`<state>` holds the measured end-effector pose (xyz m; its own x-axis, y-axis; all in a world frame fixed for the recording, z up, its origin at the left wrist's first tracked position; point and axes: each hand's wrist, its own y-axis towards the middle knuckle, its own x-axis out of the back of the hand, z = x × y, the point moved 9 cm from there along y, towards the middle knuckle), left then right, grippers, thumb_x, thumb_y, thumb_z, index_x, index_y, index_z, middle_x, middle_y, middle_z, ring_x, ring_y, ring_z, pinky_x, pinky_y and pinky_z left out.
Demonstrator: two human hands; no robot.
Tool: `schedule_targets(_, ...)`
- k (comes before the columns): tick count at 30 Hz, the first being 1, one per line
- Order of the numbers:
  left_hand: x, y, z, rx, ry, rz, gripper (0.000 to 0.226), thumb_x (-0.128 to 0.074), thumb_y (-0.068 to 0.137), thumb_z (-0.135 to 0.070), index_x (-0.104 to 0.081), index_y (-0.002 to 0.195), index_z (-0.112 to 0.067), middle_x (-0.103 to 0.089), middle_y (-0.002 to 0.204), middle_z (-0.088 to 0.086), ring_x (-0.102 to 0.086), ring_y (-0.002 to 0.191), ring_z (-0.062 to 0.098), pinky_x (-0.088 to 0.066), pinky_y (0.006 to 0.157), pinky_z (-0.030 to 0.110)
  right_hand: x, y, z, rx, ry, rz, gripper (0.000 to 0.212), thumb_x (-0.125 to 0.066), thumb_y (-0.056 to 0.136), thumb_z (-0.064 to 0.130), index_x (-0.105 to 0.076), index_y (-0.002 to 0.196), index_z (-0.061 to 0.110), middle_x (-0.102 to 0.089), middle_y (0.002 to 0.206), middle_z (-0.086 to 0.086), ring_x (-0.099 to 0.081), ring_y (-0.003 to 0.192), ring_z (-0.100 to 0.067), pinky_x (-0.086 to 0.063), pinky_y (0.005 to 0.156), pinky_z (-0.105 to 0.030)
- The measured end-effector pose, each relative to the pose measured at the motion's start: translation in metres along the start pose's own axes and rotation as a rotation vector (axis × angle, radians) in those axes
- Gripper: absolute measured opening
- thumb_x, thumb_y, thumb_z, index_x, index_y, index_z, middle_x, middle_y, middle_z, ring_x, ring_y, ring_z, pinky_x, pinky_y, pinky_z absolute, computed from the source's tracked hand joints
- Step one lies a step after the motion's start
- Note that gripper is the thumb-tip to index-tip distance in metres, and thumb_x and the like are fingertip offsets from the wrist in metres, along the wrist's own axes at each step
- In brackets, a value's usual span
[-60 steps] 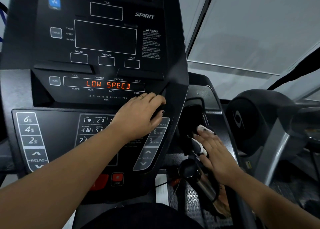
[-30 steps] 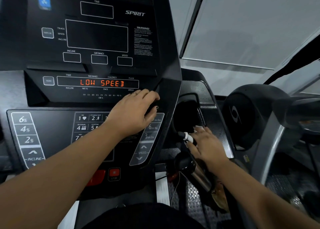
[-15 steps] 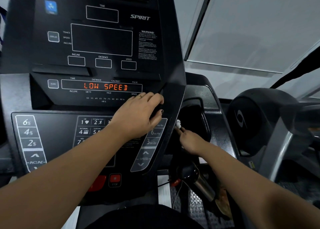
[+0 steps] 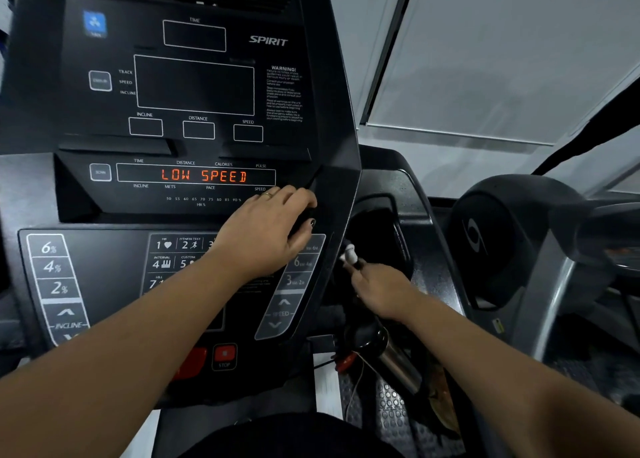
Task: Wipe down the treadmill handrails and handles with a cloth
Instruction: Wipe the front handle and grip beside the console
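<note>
Your right hand's [image 4: 381, 289] fingers pinch a small white-tipped object [image 4: 349, 252], your left hand's [image 4: 266, 235] curl on the black console [image 4: 207, 86], holding I cannot tell what; no cloth shows, and the stiff, slick chrome handle [image 4: 398, 364] just below the right fingers wants a wraparound grip.

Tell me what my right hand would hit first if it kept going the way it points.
The right hand, pinching a small white object, points up and left. It would probably meet the right edge of the console first, just below the left hand, though depth is unclear.
</note>
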<state>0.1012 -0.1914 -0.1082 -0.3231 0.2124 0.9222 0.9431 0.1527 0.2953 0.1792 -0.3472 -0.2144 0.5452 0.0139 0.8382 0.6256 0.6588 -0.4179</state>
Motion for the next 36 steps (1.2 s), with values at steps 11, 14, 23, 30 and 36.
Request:
schedule_targets(11,0.003,-0.001,0.001,-0.016,-0.002,-0.013,0.03,-0.043,0.096,-0.04,-0.048,0.122,-0.027,-0.055,0.108,-0.01,-0.054,0.102,0.013,-0.044,0.089,0.032,0.035,-0.02,-0.048,0.449,-0.705,-0.269,0.049,-0.029,0.097,0.049,-0.068,0.109,0.022,-0.068,0.112,0.006,-0.054,0.123,-0.016,-0.023,0.108,-0.039)
schedule_targets(14,0.004,0.0,0.001,-0.023,-0.012,-0.019,0.028,-0.046,0.095,-0.039,-0.049,0.12,-0.027,-0.055,0.106,-0.011,-0.054,0.099,0.012,-0.043,0.087,0.029,0.05,-0.003,-0.054,0.505,-0.832,-0.272,0.047,-0.034,0.093,0.047,-0.069,0.115,0.023,-0.065,0.124,0.005,-0.05,0.131,-0.019,-0.021,0.112,-0.049)
schedule_targets(23,0.004,-0.001,0.003,-0.016,-0.017,-0.016,0.027,-0.046,0.095,-0.039,-0.049,0.119,-0.028,-0.056,0.105,-0.012,-0.053,0.098,0.011,-0.041,0.086,0.027,0.055,0.01,-0.056,0.43,-0.874,-0.328,0.057,-0.034,0.092,0.052,-0.068,0.118,0.016,-0.063,0.129,-0.003,-0.039,0.138,-0.022,-0.014,0.115,-0.058)
schedule_targets(30,0.003,0.0,0.002,-0.005,0.001,-0.011,0.03,-0.043,0.095,-0.04,-0.048,0.121,-0.027,-0.056,0.109,-0.011,-0.053,0.1,0.011,-0.041,0.087,0.028,0.016,-0.018,-0.014,0.363,-0.569,-0.136,0.088,0.008,0.093,0.063,-0.066,0.102,0.016,-0.069,0.095,-0.004,-0.059,0.106,-0.023,-0.027,0.115,-0.04)
schedule_targets(36,0.004,0.003,0.0,-0.004,0.012,-0.018,0.026,-0.042,0.095,-0.041,-0.047,0.117,-0.027,-0.056,0.105,-0.011,-0.052,0.097,0.012,-0.041,0.086,0.029,0.0,0.011,-0.005,-0.109,0.144,0.181,0.056,-0.013,0.106,0.04,-0.06,0.1,0.011,-0.063,0.093,-0.009,-0.058,0.094,-0.027,-0.04,0.078,-0.029)
